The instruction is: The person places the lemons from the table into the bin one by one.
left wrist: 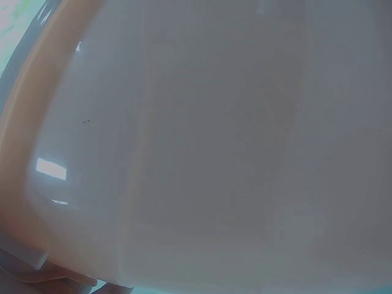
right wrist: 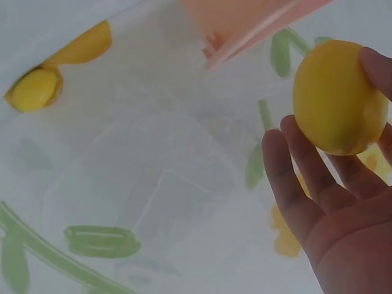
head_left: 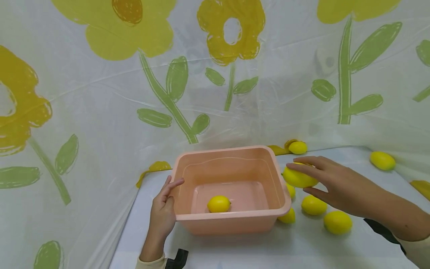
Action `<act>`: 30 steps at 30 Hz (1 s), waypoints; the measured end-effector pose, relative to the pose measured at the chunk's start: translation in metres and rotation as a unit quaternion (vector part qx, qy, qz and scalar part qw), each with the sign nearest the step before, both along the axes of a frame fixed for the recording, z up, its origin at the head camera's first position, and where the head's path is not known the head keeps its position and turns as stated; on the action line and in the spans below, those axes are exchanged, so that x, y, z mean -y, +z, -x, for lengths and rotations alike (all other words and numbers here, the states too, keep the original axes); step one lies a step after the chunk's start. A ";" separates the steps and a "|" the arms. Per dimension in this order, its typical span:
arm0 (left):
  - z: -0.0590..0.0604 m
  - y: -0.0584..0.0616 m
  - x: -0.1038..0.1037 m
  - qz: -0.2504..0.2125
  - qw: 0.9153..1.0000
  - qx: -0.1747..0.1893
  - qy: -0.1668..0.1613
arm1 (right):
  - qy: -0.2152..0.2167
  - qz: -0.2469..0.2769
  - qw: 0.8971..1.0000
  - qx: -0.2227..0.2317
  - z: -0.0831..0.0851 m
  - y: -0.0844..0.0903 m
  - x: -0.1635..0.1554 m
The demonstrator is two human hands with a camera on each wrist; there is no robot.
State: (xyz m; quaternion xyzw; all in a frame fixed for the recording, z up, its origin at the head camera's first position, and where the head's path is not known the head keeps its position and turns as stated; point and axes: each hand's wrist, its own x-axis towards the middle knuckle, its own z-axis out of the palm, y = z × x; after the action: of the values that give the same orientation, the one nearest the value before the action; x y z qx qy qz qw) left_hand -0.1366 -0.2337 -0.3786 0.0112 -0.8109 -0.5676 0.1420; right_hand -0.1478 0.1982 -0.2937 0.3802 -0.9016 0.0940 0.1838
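A pink plastic basin (head_left: 231, 215) stands at the middle of the table, with one lemon (head_left: 219, 204) inside on its floor. At the basin's left rim my left hand (head_left: 163, 209) grips the edge, fingers over the rim. The basin's glossy wall (left wrist: 214, 147) fills the left wrist view, where only a bit of the hand shows at the lower left. Beside the basin's right rim, my right hand (head_left: 339, 183) pinches a lemon (head_left: 300, 176) between thumb and fingers. The right wrist view shows that held lemon (right wrist: 337, 98) at the fingertips.
Several lemons lie right of the basin, among them one below the right hand (head_left: 337, 222) and one partly behind the basin (head_left: 287, 216). Another lemon (head_left: 298, 147) sits at the back edge, and one (head_left: 382, 160) at the far right. A flowered curtain (head_left: 262, 93) hangs behind the table.
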 end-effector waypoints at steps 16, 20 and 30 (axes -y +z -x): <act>0.000 -0.001 0.000 0.004 1.000 -0.006 -0.001 | 0.039 -0.062 0.993 0.094 0.011 0.014 0.040; 0.001 -0.001 0.000 0.005 1.000 -0.006 0.000 | 0.053 -0.079 0.988 0.124 0.015 0.021 0.049; -0.001 0.002 0.000 0.003 1.000 0.003 0.004 | 0.076 -0.096 0.978 0.171 0.029 0.038 0.074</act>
State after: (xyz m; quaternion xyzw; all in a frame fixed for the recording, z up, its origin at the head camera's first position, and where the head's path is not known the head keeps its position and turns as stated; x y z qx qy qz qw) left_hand -0.1356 -0.2333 -0.3771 0.0157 -0.8132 -0.5643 0.1415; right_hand -0.1770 0.1238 -0.2555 0.4417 -0.8930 0.0842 -0.0181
